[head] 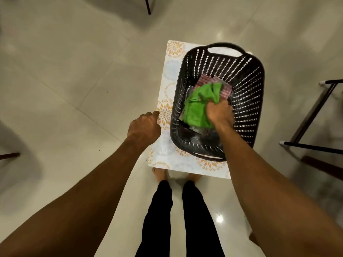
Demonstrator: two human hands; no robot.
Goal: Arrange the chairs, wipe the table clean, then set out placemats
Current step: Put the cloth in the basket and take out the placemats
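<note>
A black slotted plastic basket (246, 86) stands on a small table with a floral patterned top (167, 101). Inside it lies a green cloth (198, 106) over pink checked placemats (206, 80). My right hand (220, 114) reaches into the basket and is shut on the green cloth. My left hand (143, 127) rests with curled fingers at the table's left edge, level with the basket; I cannot tell whether it grips the edge.
Dark metal chair legs (311, 115) with white feet stand at the right. Another chair leg (147, 5) shows at the top and a wooden leg (9, 156) at the far left. Glossy tiled floor surrounds the table. My legs stand just in front of it.
</note>
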